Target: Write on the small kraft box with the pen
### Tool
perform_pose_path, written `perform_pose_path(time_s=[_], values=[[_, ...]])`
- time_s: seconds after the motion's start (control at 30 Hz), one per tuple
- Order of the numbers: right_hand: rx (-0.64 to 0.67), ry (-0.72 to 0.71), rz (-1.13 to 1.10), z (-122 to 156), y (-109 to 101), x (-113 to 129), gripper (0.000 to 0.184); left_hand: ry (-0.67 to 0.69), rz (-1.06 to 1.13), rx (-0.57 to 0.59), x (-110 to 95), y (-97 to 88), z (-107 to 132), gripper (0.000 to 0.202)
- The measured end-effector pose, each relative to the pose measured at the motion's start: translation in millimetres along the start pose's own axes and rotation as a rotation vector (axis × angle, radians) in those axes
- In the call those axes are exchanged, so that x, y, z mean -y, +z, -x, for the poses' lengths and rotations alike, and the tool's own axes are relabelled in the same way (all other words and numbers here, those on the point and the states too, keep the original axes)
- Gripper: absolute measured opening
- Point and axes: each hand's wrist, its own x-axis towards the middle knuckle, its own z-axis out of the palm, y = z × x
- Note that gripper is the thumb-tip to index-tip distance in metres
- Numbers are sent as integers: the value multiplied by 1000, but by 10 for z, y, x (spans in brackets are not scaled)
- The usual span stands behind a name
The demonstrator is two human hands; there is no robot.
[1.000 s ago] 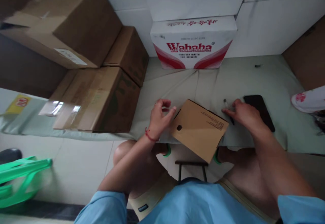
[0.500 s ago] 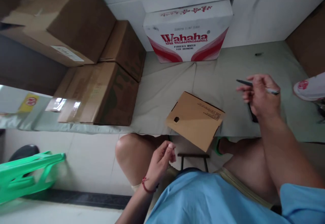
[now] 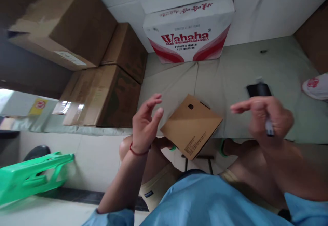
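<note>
A small flat brown cardboard box [image 3: 188, 125] with a hole and printed lines lies at the table's front edge, one corner jutting past it. My left hand [image 3: 145, 128] is just left of the box, apart from it, with fingers and thumb spread and nothing held. To the right of the box, my right hand [image 3: 271, 118] is closed on a pen [image 3: 269, 127], its index finger pointing left; motion blurs this hand. Behind the hand, a flat black object [image 3: 252, 90] lies on the cloth, partly covered by the pen.
A white and red water carton [image 3: 189, 38] stands against the wall. Brown cartons [image 3: 102, 96] are stacked at the left. A small dark item [image 3: 263, 51] and a white object with a red mark [image 3: 316, 86] are on the right. A green plastic stool [image 3: 36, 174] is at lower left.
The small box has turned, so its hole is now at the back and its print at the front. My left hand has risen and opened; my right hand has come down and rotated with the pen.
</note>
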Motion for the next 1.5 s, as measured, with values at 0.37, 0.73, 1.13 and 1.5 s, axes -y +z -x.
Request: perform_pose_path(time_s=[0.37,0.73,1.13,1.5], values=[[147,319,-207,-87,255,-450,43,464,-790,342,-10,591,1157,86],[88,627,-548,-161,407,-490,68,407,-625,863,19,50,431,53],[34,682,-474,-183,436,-572,26,419,-816,408,285,682,57,30],[327,662,-503,-183,727,-180,27,510,-689,551,427,493,-142,36]])
